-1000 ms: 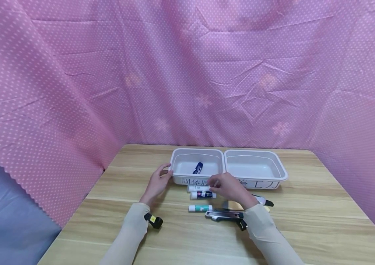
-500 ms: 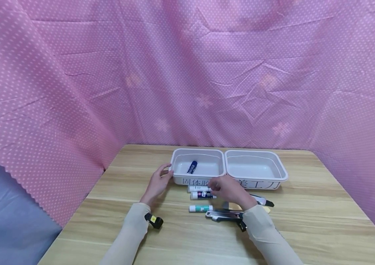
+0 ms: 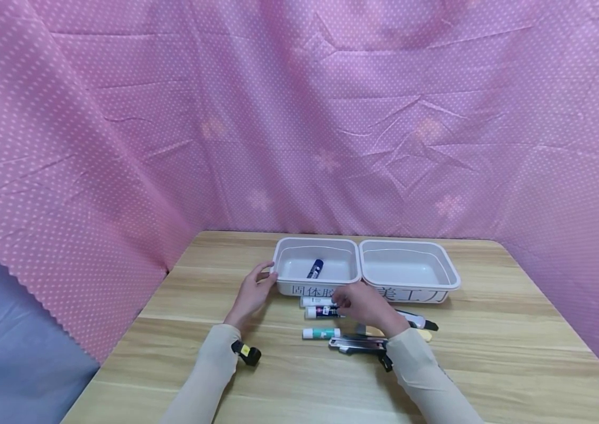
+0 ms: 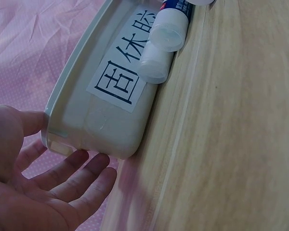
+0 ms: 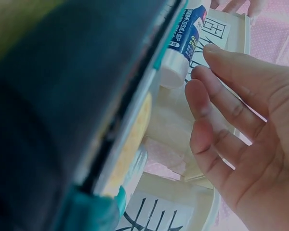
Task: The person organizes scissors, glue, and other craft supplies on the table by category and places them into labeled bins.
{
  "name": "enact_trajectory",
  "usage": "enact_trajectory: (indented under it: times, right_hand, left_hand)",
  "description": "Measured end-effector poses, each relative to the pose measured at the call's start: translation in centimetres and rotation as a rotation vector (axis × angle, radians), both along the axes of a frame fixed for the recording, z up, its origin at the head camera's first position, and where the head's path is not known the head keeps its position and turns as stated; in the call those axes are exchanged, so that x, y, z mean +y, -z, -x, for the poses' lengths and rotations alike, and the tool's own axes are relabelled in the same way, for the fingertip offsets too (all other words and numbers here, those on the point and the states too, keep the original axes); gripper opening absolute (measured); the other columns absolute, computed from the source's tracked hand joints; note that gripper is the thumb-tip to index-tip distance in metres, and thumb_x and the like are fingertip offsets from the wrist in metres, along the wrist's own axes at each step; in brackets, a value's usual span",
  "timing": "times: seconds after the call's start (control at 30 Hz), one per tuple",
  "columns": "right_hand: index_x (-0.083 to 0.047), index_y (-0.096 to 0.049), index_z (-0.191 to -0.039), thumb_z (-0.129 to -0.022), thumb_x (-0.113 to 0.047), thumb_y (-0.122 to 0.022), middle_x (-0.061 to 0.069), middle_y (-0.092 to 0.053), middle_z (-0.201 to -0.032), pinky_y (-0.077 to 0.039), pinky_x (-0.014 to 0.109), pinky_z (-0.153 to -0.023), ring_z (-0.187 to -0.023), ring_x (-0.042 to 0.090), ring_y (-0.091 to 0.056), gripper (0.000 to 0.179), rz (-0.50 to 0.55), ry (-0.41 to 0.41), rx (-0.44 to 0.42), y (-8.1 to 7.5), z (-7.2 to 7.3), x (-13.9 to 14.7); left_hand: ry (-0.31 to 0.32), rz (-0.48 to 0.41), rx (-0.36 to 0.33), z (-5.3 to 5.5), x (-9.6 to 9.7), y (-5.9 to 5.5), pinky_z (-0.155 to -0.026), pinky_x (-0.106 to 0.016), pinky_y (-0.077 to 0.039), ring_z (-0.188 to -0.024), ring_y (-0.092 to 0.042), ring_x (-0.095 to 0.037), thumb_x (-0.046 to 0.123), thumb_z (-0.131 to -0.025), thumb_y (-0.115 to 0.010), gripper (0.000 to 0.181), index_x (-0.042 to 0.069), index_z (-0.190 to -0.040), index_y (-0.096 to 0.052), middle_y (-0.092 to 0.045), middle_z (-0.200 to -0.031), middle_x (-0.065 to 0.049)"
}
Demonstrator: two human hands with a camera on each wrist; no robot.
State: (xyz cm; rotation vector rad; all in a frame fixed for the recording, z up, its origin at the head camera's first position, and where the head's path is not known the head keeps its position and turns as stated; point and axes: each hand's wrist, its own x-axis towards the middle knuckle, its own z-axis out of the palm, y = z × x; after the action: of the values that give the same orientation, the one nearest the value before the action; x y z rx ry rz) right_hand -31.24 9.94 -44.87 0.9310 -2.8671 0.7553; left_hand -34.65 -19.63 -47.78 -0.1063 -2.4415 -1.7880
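Left to right: your left hand (image 3: 250,294), towards the far edge of the counter (image 3: 490,365), is unclenched, thumb at the rim and fingers against the end wall of the left bin (image 3: 285,287). Inside, a dark-blue glue stick (image 3: 315,269) lies aslant; uneven pressure on the rim could tip or skid the bin and set the stick rolling. Between this bin and the counter's near edge lie, in order towards you, a white glue stick (image 3: 316,301), a navy glue stick (image 3: 320,312) and a green glue stick (image 3: 322,333). Being round, they may roll if brushed. Your right hand (image 3: 363,303), fingers loosely bent and grasping nothing, hangs by the right ends of the first two; contact cannot be told. Their closeness makes knocking a neighbour likely. Below your right sleeve (image 3: 418,359) lie a grey cutter (image 3: 358,343), a yellow cutter (image 3: 425,335) and a white cutter (image 3: 416,320); a lowered forearm could drag them. Rightmost, towards the counter's far right corner, stands the right bin (image 3: 455,282).
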Motion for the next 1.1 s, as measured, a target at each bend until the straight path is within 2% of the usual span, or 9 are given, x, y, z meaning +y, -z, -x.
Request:
enact_trajectory:
  times: [0.17, 0.33, 0.67, 1.1]
  right_hand:
    - [-0.010, -0.077, -0.108, -0.086, -0.003, -0.080, 0.001, -0.076, -0.098, -0.061, 0.034, -0.082, -0.088, 0.014, -0.070, 0.023, 0.003, -0.011, 0.003, 0.11, 0.00, 0.05]
    - [-0.011, -0.077, -0.107, -0.085, -0.004, -0.081, 0.001, -0.075, -0.096, -0.060, 0.035, -0.081, -0.086, 0.013, -0.070, 0.023, 0.002, -0.025, 0.002, 0.11, 0.00, 0.05]
    - [-0.009, -0.076, -0.110, -0.084, -0.002, -0.082, 0.002, -0.075, -0.099, -0.060, 0.036, -0.081, -0.089, 0.017, -0.069, 0.027, 0.002, -0.034, -0.051, -0.06, 0.04, -0.14]
    - [-0.011, -0.078, -0.108, -0.083, -0.008, -0.084, -0.001, -0.074, -0.099, -0.059, 0.036, -0.079, -0.086, 0.013, -0.066, 0.026, -0.056, -0.012, -0.074, 0.08, -0.21, -0.26]
  left_hand:
    - [-0.001, 0.006, -0.006, -0.01, 0.05, -0.16, -0.106, -0.049, -0.053, -0.125, -0.062, -0.040, 0.024, -0.104, -0.061, 0.046, 0.013, -0.148, -0.052, -0.060, -0.138, -0.026]
    - [0.008, 0.006, 0.007, -0.01, 0.07, -0.06, -0.107, -0.049, -0.052, -0.124, -0.062, -0.040, 0.022, -0.104, -0.061, 0.047, 0.009, -0.148, -0.051, -0.060, -0.137, -0.028]
    - [-0.002, 0.019, 0.038, 0.08, 0.06, -0.05, -0.103, -0.046, -0.055, -0.121, -0.064, -0.035, 0.021, -0.104, -0.061, 0.044, 0.007, -0.145, -0.054, -0.064, -0.131, -0.026]
    - [-0.001, 0.002, 0.019, -0.03, 0.02, -0.16, -0.104, -0.046, -0.054, -0.121, -0.064, -0.035, 0.022, -0.105, -0.060, 0.044, 0.007, -0.145, -0.054, -0.064, -0.132, -0.026]
